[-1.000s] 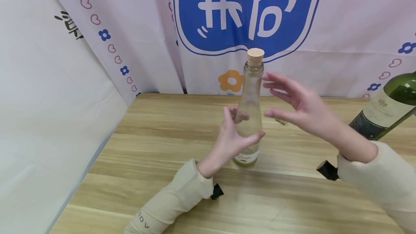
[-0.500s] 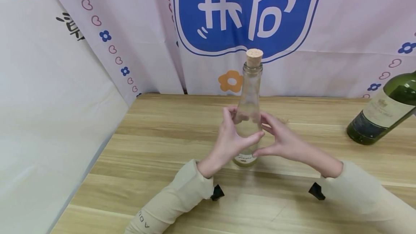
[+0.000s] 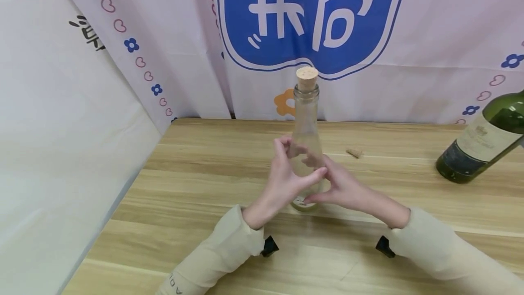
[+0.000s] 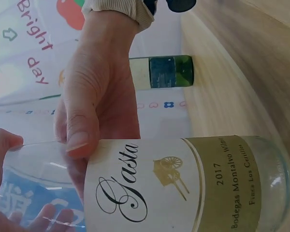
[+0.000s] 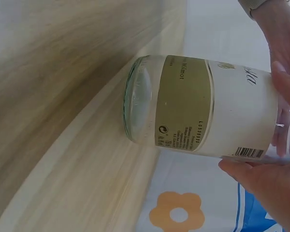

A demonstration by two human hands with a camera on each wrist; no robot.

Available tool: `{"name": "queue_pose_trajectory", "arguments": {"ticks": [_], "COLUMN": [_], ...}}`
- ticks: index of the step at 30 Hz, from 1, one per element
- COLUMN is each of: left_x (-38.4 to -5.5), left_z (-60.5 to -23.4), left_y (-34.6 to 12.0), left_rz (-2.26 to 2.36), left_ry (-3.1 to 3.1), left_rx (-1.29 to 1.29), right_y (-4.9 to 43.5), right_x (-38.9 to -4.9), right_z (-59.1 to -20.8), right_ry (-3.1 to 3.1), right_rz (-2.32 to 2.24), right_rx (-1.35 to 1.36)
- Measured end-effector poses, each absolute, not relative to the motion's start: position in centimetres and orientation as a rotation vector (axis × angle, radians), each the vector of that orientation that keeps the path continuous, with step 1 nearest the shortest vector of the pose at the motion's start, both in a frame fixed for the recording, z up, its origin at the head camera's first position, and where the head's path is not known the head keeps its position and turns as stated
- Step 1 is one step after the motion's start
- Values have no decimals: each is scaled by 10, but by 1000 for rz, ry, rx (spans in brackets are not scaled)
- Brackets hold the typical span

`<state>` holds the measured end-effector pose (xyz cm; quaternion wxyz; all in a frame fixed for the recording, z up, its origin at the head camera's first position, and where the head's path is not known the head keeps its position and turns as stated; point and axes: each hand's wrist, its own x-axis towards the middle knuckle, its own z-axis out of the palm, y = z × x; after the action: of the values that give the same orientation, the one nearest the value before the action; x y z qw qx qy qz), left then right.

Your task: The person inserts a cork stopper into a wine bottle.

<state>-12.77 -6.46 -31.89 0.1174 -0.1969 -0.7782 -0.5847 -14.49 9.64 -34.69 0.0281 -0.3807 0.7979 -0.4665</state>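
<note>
A clear glass wine bottle [image 3: 306,126] stands upright between the two hands, with a cork [image 3: 307,78] in its mouth that sticks up above the rim. My left hand [image 3: 282,179] grips the bottle's middle, thumb across the near side and fingers behind the glass. Lower down on the right side, my right hand [image 3: 345,188] grips it too, its thumb over the label. That white and gold label [image 4: 154,186] reads "Gasta" and "2017" in the left wrist view. The right wrist view shows the bottle's base [image 5: 137,99] low over the wooden table.
A green wine bottle [image 3: 479,142] with a cream and dark label stands at the right. A small brown cork-like piece [image 3: 354,153] lies on the wooden table [image 3: 184,172] behind the right hand. A printed curtain [image 3: 184,58] hangs along the back edge.
My right hand has come down from beside the bottle's neck to grip its lower body. The bottle and both hands have shifted slightly left. My left hand has kept its hold.
</note>
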Motion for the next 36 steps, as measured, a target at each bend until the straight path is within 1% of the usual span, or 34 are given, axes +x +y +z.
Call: {"name": "queue_pose_trajectory", "arguments": {"ticks": [5,14,24,30,36], "left_x": [-127,-135,-151,-160,-169], "left_z": [-310,-289,-271,-270,-275], "left_y": [-77,-112,-160,-188,-216], "left_rz": [-1644,-1667,-1628,-1552,-1543], "left_ry": [-2210,-2047,-1996,-2034,-2099], "left_rx": [-619,-642,-435,-365,-287], "right_y": [83,43,-14,-47,-76], "right_x": [-149,-170,-191,-201,-208], "right_z": [-338,-317,-304,-306,-313], "right_ry": [2472,2298,2291,2264,2225], "right_rz": [-1429,-1539,-1545,-1550,-1560], "right_rx": [-1201,-1248,-1188,-1182,-1107]}}
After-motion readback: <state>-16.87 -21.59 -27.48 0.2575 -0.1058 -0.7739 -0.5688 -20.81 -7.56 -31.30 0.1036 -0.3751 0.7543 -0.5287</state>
